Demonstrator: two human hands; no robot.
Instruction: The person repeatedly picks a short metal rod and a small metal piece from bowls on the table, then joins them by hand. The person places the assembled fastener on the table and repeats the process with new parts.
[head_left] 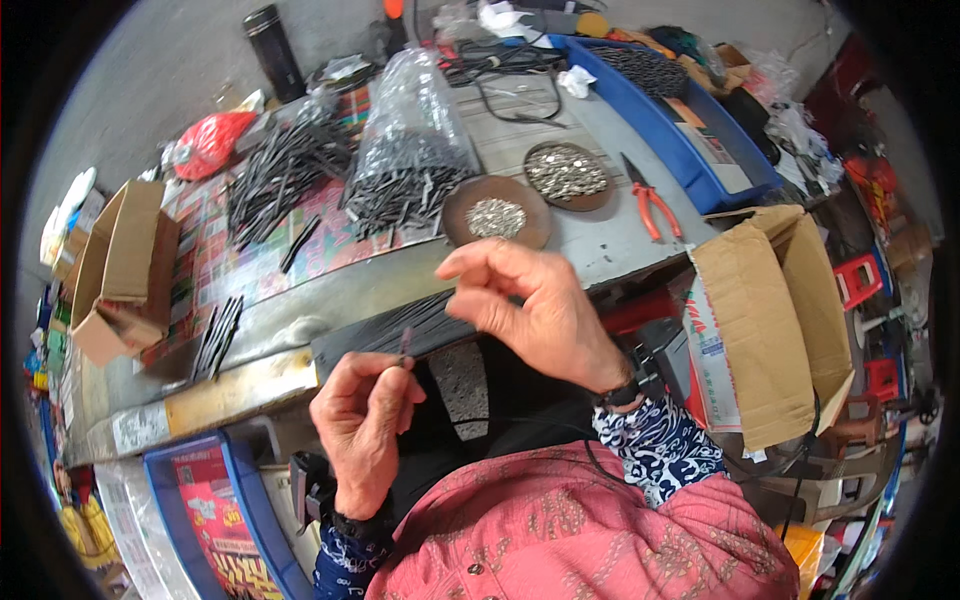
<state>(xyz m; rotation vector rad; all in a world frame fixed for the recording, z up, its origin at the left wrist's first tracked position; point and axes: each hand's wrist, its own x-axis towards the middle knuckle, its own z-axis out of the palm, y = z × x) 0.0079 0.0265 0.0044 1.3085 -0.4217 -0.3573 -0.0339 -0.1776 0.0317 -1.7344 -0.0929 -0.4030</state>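
My left hand [365, 420] is closed in a pinch at the near edge of the table. A thin, dark, slightly purplish piece [406, 342] sticks up from between its thumb and fingers, too small and blurred to name. To its right, my right hand [545, 315] hovers in front of the dishes, thumb and forefinger apart with nothing visible between them. Just beyond it, a round brown dish [456, 222] holds small silvery metal bits. A second brown dish [592, 203] with larger silvery pieces sits behind and to the right.
Black strips spill from a clear plastic bag [410, 110], beside a heap of black strips [285, 170]. Red-handled pliers [650, 205] lie right of the dishes. Cardboard boxes [125, 245] flank the table. Blue trays [690, 165] stand far right and lower left; a black flask [275, 55] stands behind.
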